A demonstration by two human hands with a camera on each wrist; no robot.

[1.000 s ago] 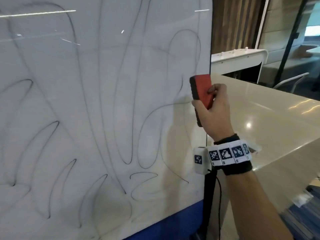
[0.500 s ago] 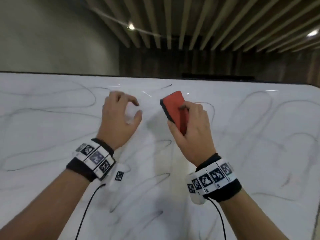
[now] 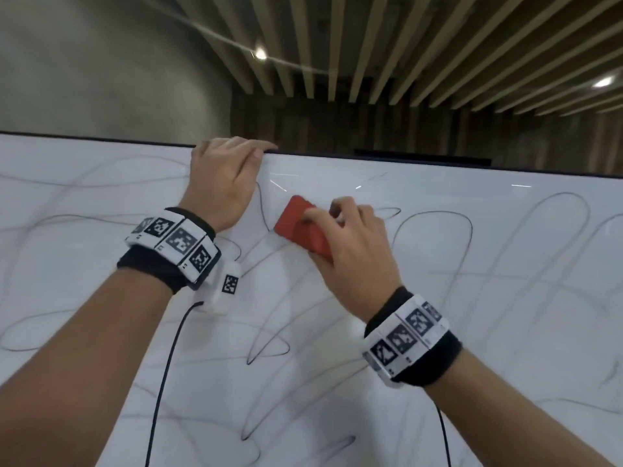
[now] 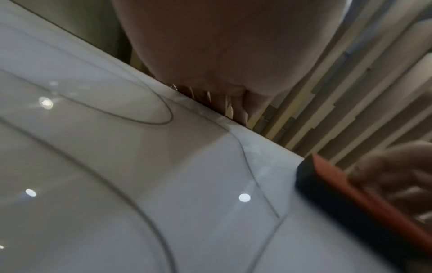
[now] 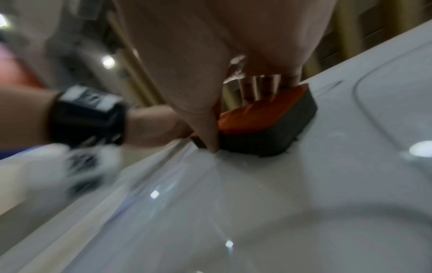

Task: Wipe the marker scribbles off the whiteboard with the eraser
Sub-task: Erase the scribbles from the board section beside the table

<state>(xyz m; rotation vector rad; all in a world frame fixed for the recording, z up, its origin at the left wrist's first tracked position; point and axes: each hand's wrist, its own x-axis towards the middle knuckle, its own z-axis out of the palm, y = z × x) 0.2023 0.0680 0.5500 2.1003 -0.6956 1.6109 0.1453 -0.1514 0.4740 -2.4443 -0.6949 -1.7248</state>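
Observation:
The whiteboard (image 3: 488, 298) fills the lower head view, crossed by thin dark marker loops (image 3: 435, 217). My right hand (image 3: 350, 251) grips the red eraser (image 3: 300, 230) with its dark felt side flat against the board near the top edge. In the right wrist view the eraser (image 5: 261, 120) lies on the board under my fingers, thumb at its side. My left hand (image 3: 226, 173) holds the board's top edge, fingers curled over it. The left wrist view shows that edge (image 4: 210, 109) and the eraser (image 4: 350, 194) at the right.
Behind the board's top edge are a grey wall (image 3: 101, 69), a slatted wooden ceiling (image 3: 404, 45) with spot lights, and dark panelling. Black cables (image 3: 165, 375) hang from both wrist cameras across the board.
My view swung from the board's right edge up to its top. My left hand rose and took hold of the top edge. The eraser, held off the board before, now presses on it.

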